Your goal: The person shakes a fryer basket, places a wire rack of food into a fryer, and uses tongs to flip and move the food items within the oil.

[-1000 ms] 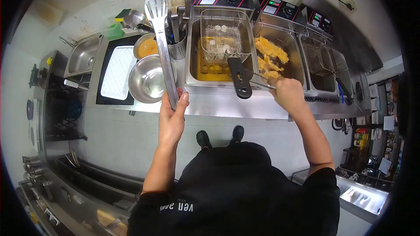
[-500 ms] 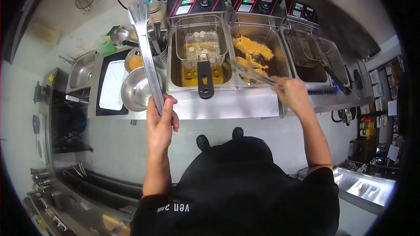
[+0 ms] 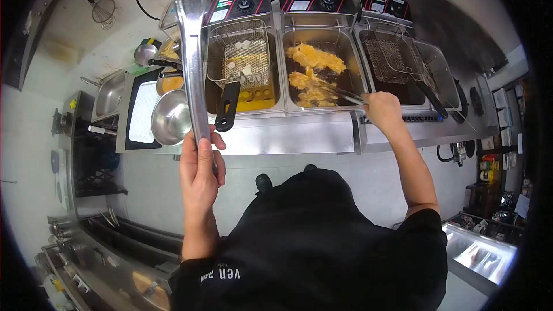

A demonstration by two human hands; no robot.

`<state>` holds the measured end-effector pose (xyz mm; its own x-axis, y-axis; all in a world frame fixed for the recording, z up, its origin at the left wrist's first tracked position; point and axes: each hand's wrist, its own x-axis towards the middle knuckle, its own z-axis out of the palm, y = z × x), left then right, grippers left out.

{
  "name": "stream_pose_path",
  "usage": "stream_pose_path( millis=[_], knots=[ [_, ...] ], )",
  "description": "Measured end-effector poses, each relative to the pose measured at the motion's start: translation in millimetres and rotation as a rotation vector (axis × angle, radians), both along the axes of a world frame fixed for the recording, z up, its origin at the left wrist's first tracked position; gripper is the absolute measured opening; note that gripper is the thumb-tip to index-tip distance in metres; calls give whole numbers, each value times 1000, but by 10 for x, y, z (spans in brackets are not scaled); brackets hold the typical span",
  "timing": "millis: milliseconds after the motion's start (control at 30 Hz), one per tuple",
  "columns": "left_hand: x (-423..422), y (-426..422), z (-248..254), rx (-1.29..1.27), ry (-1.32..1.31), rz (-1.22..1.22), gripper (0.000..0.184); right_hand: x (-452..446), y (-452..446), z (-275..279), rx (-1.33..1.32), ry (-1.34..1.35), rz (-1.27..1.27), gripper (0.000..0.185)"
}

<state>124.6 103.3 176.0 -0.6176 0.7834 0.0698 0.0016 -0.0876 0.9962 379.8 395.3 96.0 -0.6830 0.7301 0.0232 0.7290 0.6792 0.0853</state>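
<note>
My left hand (image 3: 200, 167) is closed around the handle of large metal tongs (image 3: 194, 63), held upright with the head at the top. My right hand (image 3: 382, 110) grips slim metal tongs (image 3: 347, 95) over the front of the middle fryer (image 3: 328, 111). Their tips reach the nearer golden battered pieces (image 3: 306, 83) in dark oil; whether they pinch one, I cannot tell. Farther back floats another battered piece (image 3: 315, 57). In the left fryer, a wire basket (image 3: 239, 52) with a black handle (image 3: 228, 106) holds several small pale bits above yellowish oil.
The right fryer has a basket (image 3: 389, 60) with its black handle (image 3: 432, 99) pointing forward. Left of the fryers stand a steel bowl (image 3: 170, 118), a white tray (image 3: 144, 112) and a sink (image 3: 112, 95). A whisk (image 3: 103, 11) hangs on the wall.
The right tongs have shifted down and left against the nearer battered pieces, which now sit bunched together. The left tongs have turned edge-on and stay upright. The whole view has shifted slightly.
</note>
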Motion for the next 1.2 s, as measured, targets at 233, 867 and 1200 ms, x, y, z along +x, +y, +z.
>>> stream_pose_path(
  millis=[233,867,1200],
  knots=[
    [200,46,0,-14,-20,80,31,-52,406,101,96,67,51,13],
    [328,138,-18,-42,-27,71,32,-83,579,-96,241,-8,37,12],
    [260,162,28,-52,-28,29,32,3,168,-261,109,-71,-5,12]
  ],
)
